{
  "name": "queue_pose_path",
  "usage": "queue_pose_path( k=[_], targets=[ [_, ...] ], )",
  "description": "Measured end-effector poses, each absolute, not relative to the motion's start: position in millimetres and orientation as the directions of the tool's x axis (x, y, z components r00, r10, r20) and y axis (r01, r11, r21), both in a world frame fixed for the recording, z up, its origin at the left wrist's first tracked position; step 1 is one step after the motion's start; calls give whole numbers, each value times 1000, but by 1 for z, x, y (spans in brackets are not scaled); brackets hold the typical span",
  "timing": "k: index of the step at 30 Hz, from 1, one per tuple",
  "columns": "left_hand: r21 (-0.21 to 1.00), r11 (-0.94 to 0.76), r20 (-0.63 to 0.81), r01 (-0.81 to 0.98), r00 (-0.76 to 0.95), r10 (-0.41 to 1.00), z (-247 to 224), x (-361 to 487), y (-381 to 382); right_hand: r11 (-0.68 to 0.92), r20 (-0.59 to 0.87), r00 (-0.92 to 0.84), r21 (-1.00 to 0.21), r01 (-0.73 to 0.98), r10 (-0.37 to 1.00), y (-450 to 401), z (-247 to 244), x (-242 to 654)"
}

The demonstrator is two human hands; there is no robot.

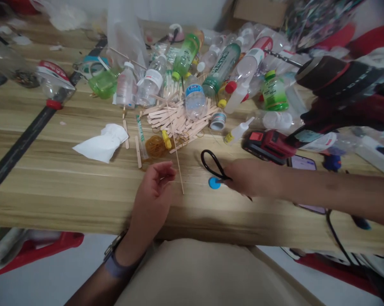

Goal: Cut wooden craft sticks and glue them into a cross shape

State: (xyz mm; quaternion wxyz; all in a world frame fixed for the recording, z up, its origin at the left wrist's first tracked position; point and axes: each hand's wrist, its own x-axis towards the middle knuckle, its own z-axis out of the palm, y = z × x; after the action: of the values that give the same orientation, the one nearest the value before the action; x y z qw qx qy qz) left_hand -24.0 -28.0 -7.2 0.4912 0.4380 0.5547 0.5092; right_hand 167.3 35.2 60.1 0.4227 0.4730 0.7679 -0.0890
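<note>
My left hand (153, 195) is curled above the front of the wooden table, beside a thin wooden stick (178, 163); whether its fingers hold anything is hidden. My right hand (249, 176) is closed on scissors with a black looped handle (207, 158), and a dark tip sticks out below the hand. Right beside its fingers lies a blue bottle cap (214, 183). Beyond the hands are a coil of brown rubber bands (155, 146), a yellow clip-like piece (166, 139) and a pile of flat wooden sticks (175, 119).
Plastic bottles (222, 68) crowd the back of the table (35, 182). A red and black drill (271, 146) and a phone (302, 163) are near my right arm. White tissue (102, 143) and a long black bar (22, 146) lie left.
</note>
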Motion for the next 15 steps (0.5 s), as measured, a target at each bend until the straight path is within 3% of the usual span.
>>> queue_pose_path(
  k=[3,9,15],
  targets=[
    [994,104,-107,-30,-129,986,-9,-26,-30,573,-754,-203,267,774,625,34,62,163],
    [997,72,-72,-9,-188,979,-13,-41,-33,675,-772,-337,155,722,538,25,70,158],
    [994,103,-106,-28,-187,977,-14,-55,-34,466,-836,-116,179,867,536,42,51,168]
  ],
)
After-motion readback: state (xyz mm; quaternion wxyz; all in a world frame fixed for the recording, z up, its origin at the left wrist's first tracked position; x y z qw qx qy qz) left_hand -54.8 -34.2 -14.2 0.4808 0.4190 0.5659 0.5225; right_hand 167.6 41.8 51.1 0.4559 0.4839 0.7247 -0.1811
